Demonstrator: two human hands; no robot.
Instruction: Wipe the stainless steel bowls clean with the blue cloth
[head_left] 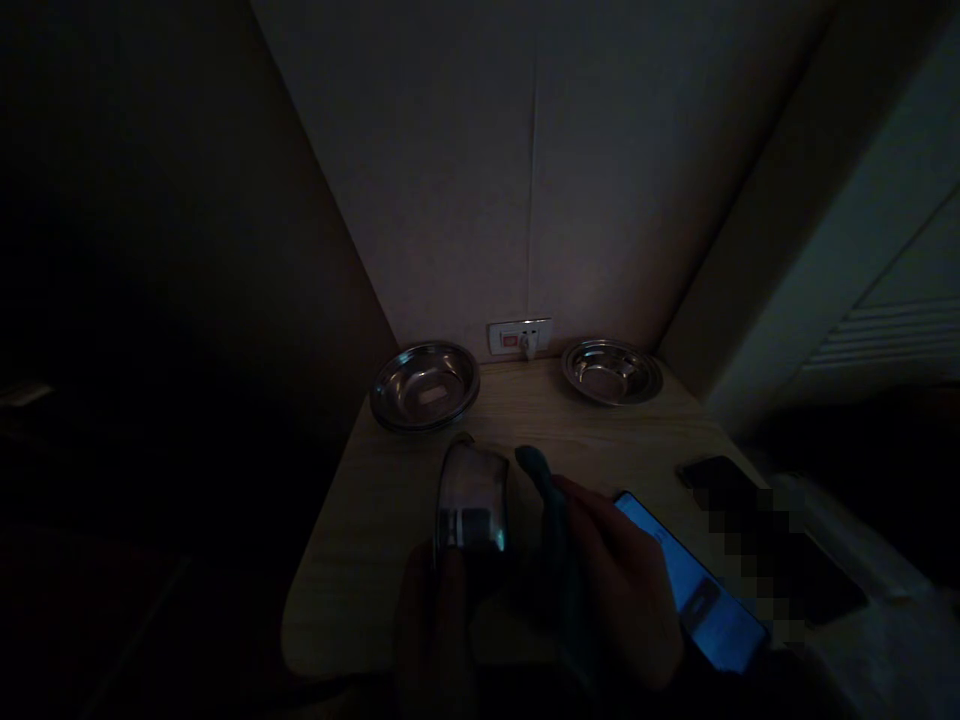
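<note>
In dim light, my left hand (435, 620) grips a shiny metal bowl (474, 500) by its lower rim. The bowl is tipped on its side above the table, its rounded outside turned to the right. A teal cloth (553, 530) is bunched in my right hand (619, 580), just right of the bowl and apart from it. The cloth hangs down below the fingers into shadow. Behind the hands, a stack of metal bowls (426, 388) rests at the table's back left, and another metal bowl (611, 373) at the back right.
The pale wooden table (360, 560) has rounded corners and stands against the wall. A lit phone (697, 590) lies right of my right hand, with a dark, partly blurred-out object (802, 560) beyond it. A wall socket (520, 337) with a plug sits behind the table.
</note>
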